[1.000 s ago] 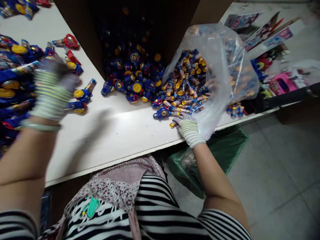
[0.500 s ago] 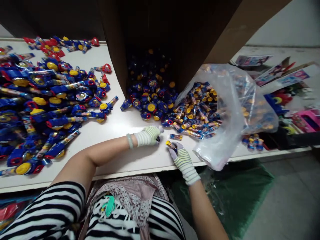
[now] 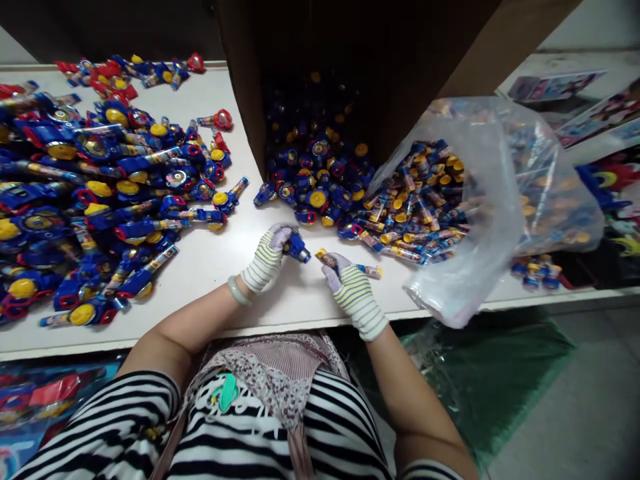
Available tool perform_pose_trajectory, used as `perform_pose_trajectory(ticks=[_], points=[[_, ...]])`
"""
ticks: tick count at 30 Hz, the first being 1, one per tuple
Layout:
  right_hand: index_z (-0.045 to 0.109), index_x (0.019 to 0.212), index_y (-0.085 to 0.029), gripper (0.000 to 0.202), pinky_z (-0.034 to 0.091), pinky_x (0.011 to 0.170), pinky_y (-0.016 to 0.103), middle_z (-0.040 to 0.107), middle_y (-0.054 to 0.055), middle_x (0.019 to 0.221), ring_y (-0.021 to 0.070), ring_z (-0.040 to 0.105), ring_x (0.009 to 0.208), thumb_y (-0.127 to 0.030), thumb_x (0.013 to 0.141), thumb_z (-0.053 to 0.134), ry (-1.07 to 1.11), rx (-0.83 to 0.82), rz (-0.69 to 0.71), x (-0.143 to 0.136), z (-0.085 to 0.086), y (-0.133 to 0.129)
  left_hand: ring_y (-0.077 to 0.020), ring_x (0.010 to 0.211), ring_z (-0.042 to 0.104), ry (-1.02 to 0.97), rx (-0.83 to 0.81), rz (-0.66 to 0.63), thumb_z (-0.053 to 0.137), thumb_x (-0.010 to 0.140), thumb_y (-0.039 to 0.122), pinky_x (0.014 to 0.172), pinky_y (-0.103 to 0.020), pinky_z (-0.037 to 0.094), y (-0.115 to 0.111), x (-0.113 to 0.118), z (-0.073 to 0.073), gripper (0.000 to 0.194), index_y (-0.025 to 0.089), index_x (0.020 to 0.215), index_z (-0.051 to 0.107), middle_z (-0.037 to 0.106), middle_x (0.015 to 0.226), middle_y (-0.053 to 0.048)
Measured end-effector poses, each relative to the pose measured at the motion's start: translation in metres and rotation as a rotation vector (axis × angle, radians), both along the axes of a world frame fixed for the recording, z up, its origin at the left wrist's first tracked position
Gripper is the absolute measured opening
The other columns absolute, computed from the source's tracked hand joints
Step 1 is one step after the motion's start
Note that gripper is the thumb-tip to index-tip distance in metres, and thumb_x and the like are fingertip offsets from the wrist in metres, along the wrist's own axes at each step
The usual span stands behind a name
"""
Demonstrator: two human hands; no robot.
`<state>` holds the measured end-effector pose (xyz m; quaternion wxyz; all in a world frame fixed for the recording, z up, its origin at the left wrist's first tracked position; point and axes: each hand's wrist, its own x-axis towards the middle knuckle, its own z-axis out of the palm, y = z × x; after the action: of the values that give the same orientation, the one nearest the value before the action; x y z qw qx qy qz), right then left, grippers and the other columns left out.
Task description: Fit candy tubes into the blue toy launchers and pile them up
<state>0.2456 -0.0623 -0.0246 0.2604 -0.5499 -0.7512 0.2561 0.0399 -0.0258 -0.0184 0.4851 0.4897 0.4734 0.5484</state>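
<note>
My left hand, in a striped glove, is closed around a blue toy piece whose narrow end points right. Facing it, my right hand grips a small printed tube with a yellow cap, the capped end toward the blue piece. A short gap separates the two parts. Another printed tube lies on the white table just beyond my right fingers. Behind my hands, blue toy pieces spill from a large cardboard box.
Printed tubes fill a clear plastic bag on the right. Blue toys with tubes attached are heaped on the left, with red ones behind. Packaging and other toys lie at the far right; green cloth hangs below the edge.
My left hand has picked up a blue toy piece and turned it toward the right. My right hand still holds its tube, now facing that piece. The view has shifted slightly.
</note>
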Motion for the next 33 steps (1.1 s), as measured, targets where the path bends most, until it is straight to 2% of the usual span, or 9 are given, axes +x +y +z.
perform_pose_trajectory(ticks=[6, 12, 15, 18, 20, 25, 27, 31, 33], points=[[0.063, 0.129, -0.018, 0.042, 0.054, 0.093, 0.037, 0.072, 0.013, 0.123, 0.0263, 0.069, 0.108, -0.04, 0.099, 0.044, -0.103, -0.033, 0.085, -0.005, 0.004, -0.005, -0.0181, 0.094, 0.066, 0.017, -0.015, -0.004, 0.056, 0.093, 0.05, 0.088, -0.031, 0.054, 0.001, -0.001, 0.002, 0.035, 0.017, 0.104, 0.065, 0.069, 0.108, -0.009], [0.063, 0.128, -0.015, 0.045, 0.05, 0.082, 0.035, 0.072, 0.017, 0.118, 0.0282, 0.069, 0.096, -0.045, 0.099, 0.044, -0.307, -0.106, 0.077, -0.022, 0.005, -0.005, -0.0158, 0.084, 0.063, 0.153, 0.066, 0.035, 0.058, 0.092, 0.044, 0.079, -0.029, 0.054, -0.003, 0.001, 0.005, 0.027, 0.019, 0.098, 0.066, 0.068, 0.096, -0.006], [0.066, 0.109, -0.016, 0.045, 0.048, 0.072, 0.031, 0.072, 0.012, 0.094, 0.0225, 0.066, 0.078, -0.054, 0.097, 0.045, -0.036, -0.236, 0.083, -0.024, 0.004, -0.011, -0.0143, 0.081, 0.062, 0.172, 0.124, -0.058, 0.06, 0.093, 0.039, 0.076, -0.028, 0.054, -0.01, 0.0, 0.014, 0.023, 0.02, 0.103, 0.065, 0.066, 0.094, -0.004], [0.064, 0.094, -0.017, 0.06, 0.039, 0.052, 0.026, 0.055, 0.001, 0.06, 0.0146, 0.047, 0.05, -0.068, 0.096, 0.031, 0.415, -0.566, 0.177, -0.027, -0.001, -0.019, -0.0141, 0.08, 0.062, 0.137, 0.183, -0.163, 0.058, 0.094, 0.04, 0.073, -0.027, 0.053, -0.014, -0.003, 0.022, 0.025, 0.019, 0.107, 0.064, 0.064, 0.093, -0.004], [0.063, 0.096, -0.017, 0.066, 0.034, 0.046, 0.025, 0.048, -0.002, 0.054, 0.013, 0.037, 0.044, -0.071, 0.096, 0.024, 0.554, -0.681, 0.173, -0.029, -0.003, -0.02, -0.0144, 0.081, 0.062, 0.147, 0.197, -0.182, 0.059, 0.093, 0.041, 0.073, -0.027, 0.054, -0.013, -0.004, 0.023, 0.026, 0.019, 0.106, 0.064, 0.064, 0.094, -0.005], [0.064, 0.105, -0.018, 0.049, 0.046, 0.062, 0.028, 0.066, 0.008, 0.083, 0.0191, 0.06, 0.071, -0.063, 0.089, 0.053, 0.233, -0.31, -0.034, -0.032, -0.003, -0.015, -0.014, 0.075, 0.061, 0.174, 0.082, -0.013, 0.061, 0.093, 0.043, 0.069, -0.027, 0.054, -0.008, -0.002, 0.013, 0.025, 0.019, 0.099, 0.064, 0.065, 0.086, -0.004], [0.063, 0.095, -0.019, 0.049, 0.041, 0.054, 0.026, 0.058, 0.003, 0.068, 0.0154, 0.052, 0.058, -0.066, 0.09, 0.049, 0.386, -0.481, 0.023, -0.037, -0.004, -0.019, -0.0142, 0.072, 0.061, 0.137, 0.06, -0.007, 0.06, 0.093, 0.048, 0.065, -0.026, 0.054, -0.012, 0.001, 0.01, 0.03, 0.019, 0.097, 0.065, 0.065, 0.083, -0.004], [0.055, 0.085, -0.022, 0.058, 0.021, 0.038, 0.021, 0.026, -0.011, 0.047, 0.008, 0.018, 0.037, -0.077, 0.089, 0.038, 0.922, -0.997, 0.201, -0.06, -0.006, -0.029, -0.0161, 0.072, 0.063, 0.115, 0.09, -0.086, 0.057, 0.093, 0.057, 0.064, -0.028, 0.054, -0.018, -0.011, 0.012, 0.039, 0.019, 0.097, 0.066, 0.066, 0.082, -0.005], [0.059, 0.09, -0.021, 0.06, 0.03, 0.04, 0.021, 0.034, -0.01, 0.05, 0.0086, 0.027, 0.038, -0.078, 0.088, 0.041, 0.929, -0.977, 0.254, -0.062, -0.003, -0.026, -0.0182, 0.075, 0.065, 0.203, 0.123, -0.091, 0.056, 0.093, 0.061, 0.069, -0.031, 0.056, -0.01, -0.036, 0.022, 0.044, 0.019, 0.098, 0.067, 0.067, 0.084, -0.006]])
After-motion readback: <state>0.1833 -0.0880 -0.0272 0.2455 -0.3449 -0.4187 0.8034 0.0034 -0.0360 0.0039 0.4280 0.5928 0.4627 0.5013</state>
